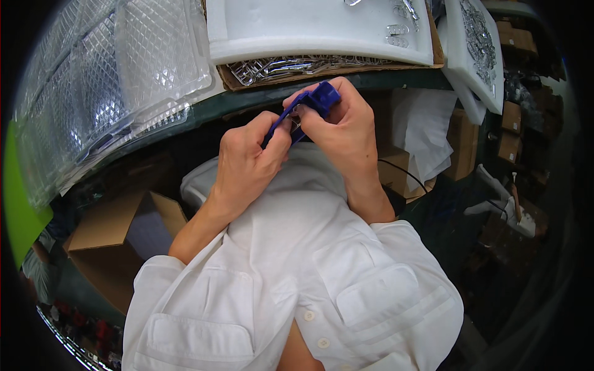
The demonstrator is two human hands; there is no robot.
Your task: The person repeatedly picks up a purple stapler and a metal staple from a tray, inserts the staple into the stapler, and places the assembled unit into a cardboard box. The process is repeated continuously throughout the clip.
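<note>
Blue part (327, 97), upper middle of the frame, is pinched by the left hand (247, 154) at its lower left and the right hand (348, 127) at its upper right, below a white tray (297, 47).

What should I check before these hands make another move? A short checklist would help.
1. Left hand gripping the blue object: ok, it pinches the lower-left part.
2. Right hand gripping too: ok, it holds the upper-right end.
3. Blue object undamaged: cannot tell; the hands cover much of it.
4. Metal pieces in easy view: not ok; only a strip shows past the white foam tray.
5. Hands off that tray: ok, a gap shows.
</note>
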